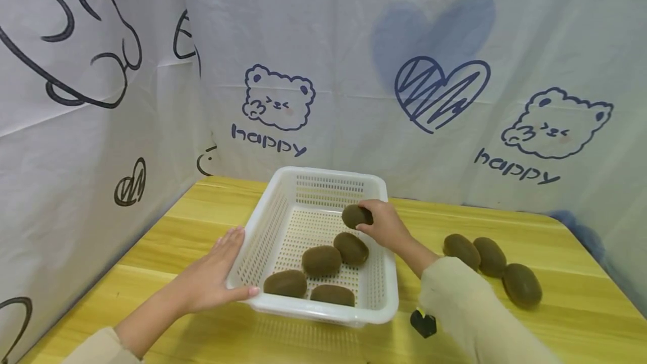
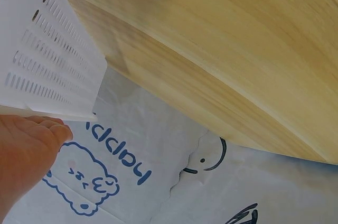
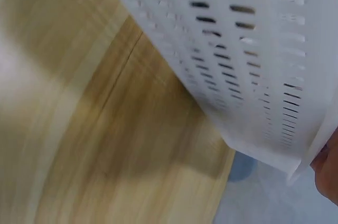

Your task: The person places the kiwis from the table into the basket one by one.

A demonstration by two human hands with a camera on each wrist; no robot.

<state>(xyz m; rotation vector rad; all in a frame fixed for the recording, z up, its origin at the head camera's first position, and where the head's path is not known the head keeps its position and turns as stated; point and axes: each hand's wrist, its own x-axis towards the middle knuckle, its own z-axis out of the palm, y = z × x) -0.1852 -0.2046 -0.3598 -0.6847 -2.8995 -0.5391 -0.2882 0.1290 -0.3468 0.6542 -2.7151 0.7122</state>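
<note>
The right hand [image 1: 386, 226] is clamped on one kiwi, the held kiwi [image 1: 354, 216], between thumb and fingers. The held kiwi is inside the basket [image 1: 328, 312], toward the far right corner. Whether its underside touches the basket floor cannot be told. In the right wrist view, only part of this hand shows, beyond the basket rim at the frame edge.

The left hand [image 1: 214, 277] is at the near left corner of the basket. Its fingers are extended and lie along the outside of the left rim; the thumb is spread apart from them and lies along the near rim.

The basket is white plastic with slotted walls and a perforated floor. Four more kiwis lie on that floor. The second kiwi [image 1: 351, 249] is just beside the held kiwi, on the near side. The third kiwi [image 1: 321, 261] lies left of the second. The fourth kiwi [image 1: 285, 283] and the fifth kiwi [image 1: 332, 295] lie along the near wall, the fourth to the left.

The basket stands on a wood-grain table [image 1: 192, 215]. To its right, beyond the right sleeve [image 1: 470, 308], three loose kiwis [image 1: 490, 256] lie in a close group. A small dark object [image 1: 423, 323] shows beside that sleeve; its nature cannot be told. Behind the table hangs a pale cloth [image 1: 343, 44] printed with hearts, bear faces and the word "happy".
</note>
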